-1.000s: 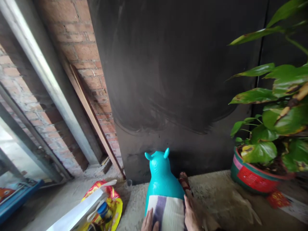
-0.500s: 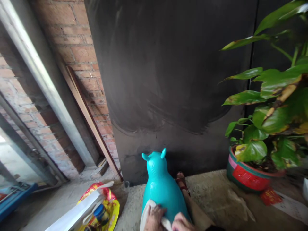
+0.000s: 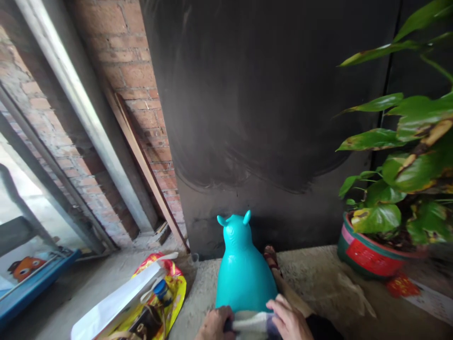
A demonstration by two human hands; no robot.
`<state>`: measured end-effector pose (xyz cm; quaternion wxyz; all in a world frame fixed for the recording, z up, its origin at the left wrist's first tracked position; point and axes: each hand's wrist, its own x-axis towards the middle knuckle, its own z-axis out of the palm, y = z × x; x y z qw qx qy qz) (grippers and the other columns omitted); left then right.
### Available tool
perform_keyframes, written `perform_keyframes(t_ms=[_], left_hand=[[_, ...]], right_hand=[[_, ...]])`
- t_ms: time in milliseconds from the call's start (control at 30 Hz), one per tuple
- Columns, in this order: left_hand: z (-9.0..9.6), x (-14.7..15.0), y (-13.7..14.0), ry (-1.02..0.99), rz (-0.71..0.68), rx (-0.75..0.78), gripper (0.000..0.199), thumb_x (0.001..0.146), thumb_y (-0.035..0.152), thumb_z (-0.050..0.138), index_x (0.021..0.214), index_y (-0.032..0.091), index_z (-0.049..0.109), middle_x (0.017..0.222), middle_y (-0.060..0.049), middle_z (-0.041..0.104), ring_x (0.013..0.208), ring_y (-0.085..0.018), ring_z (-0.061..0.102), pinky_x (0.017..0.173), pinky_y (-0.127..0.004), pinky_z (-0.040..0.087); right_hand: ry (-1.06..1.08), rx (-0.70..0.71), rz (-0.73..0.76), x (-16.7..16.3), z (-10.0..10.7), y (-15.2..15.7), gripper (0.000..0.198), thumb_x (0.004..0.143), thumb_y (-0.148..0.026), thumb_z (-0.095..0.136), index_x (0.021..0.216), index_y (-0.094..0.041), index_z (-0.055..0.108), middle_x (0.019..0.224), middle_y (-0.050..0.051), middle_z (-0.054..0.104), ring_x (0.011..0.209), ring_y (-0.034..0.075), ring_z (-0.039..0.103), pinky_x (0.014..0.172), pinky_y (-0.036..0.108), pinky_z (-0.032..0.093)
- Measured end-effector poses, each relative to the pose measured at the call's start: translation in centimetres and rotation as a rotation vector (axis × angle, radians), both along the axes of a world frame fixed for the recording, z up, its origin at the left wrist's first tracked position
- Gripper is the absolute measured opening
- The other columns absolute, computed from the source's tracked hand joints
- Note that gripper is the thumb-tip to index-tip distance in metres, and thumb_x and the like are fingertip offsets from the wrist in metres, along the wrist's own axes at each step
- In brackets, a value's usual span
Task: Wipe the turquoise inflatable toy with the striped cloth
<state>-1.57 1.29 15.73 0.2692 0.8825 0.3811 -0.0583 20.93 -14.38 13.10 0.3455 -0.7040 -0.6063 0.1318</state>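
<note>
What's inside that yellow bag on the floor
The yellow bag lies open: a bottle with a blue cap and a white flat sheet show. Anything deeper is covered by the sheet and the bag's folds.

- Daylight reaches me from the left, blown out white past the window (image 3: 21,198).
- The dark wall (image 3: 269,94) stays dim and shows faint smudges.
- Leaves (image 3: 406,141) at the right edge look soft and stretched.
- I see straight lines bow near the frame edges.

Dark wall (image 3: 269,118) blocks ahead of teal toy (image 3: 244,274); yellow bag (image 3: 155,302) crowds left; bare floor (image 3: 318,288) free right, toward plant pot (image 3: 371,257).
</note>
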Motion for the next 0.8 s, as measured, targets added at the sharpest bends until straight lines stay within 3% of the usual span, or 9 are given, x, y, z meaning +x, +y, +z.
perform_keyframes(t_ms=[167, 333, 500, 633, 800], left_hand=[[1.7, -1.2, -1.4, 0.046, 0.047, -0.063, 0.027, 0.062, 0.026, 0.058, 0.088, 0.027, 0.064, 0.080, 0.005, 0.065, 0.077, -0.014, 0.056, 0.065, -0.023, 0.039], [4.1, -2.4, -1.8, 0.046, 0.015, -0.114, 0.037, 0.064, 0.028, 0.059, 0.100, 0.032, 0.066, 0.097, 0.005, 0.070, 0.092, -0.017, 0.060, 0.077, -0.025, 0.043], [3.5, -2.5, 0.0, -0.008, 0.040, 0.002, 0.029, 0.064, 0.015, 0.049, 0.083, 0.027, 0.067, 0.086, 0.005, 0.070, 0.085, -0.013, 0.061, 0.072, -0.022, 0.040], [4.7, -1.3, 2.6, -0.092, 0.148, 0.151, 0.020, 0.069, 0.012, 0.045, 0.081, 0.023, 0.057, 0.079, 0.004, 0.064, 0.078, -0.011, 0.057, 0.069, -0.021, 0.037], [10.1, 0.1, 6.5, -0.193, 0.234, 0.372, 0.013, 0.072, 0.010, 0.042, 0.072, 0.023, 0.042, 0.074, 0.005, 0.051, 0.071, -0.010, 0.048, 0.067, -0.022, 0.033]], right_hand=[[-0.063, 0.069, -0.017, -1.0, 3.0, -0.4, 0.024, 0.084, -0.010, 0.037, 0.082, -0.025, 0.056, 0.086, 0.000, 0.057, 0.079, 0.011, 0.060, 0.073, 0.021, 0.044], [-0.063, 0.187, -0.032, -1.1, 3.1, -0.7, 0.024, 0.087, -0.010, 0.034, 0.082, -0.024, 0.053, 0.085, -0.001, 0.054, 0.077, 0.010, 0.058, 0.073, 0.020, 0.043], [-0.067, 0.217, -0.062, -0.2, 3.4, 0.7, 0.024, 0.084, -0.007, 0.038, 0.079, -0.024, 0.053, 0.082, -0.003, 0.054, 0.077, 0.010, 0.058, 0.073, 0.020, 0.043], [-0.108, 0.288, -0.073, 1.0, 7.1, 3.9, 0.023, 0.084, -0.009, 0.039, 0.078, -0.023, 0.056, 0.081, -0.002, 0.055, 0.077, 0.011, 0.057, 0.071, 0.022, 0.044], [-0.143, 0.372, -0.044, 2.8, 13.9, 7.8, 0.022, 0.088, -0.014, 0.038, 0.084, -0.024, 0.057, 0.086, 0.000, 0.055, 0.083, 0.013, 0.055, 0.077, 0.025, 0.042]])
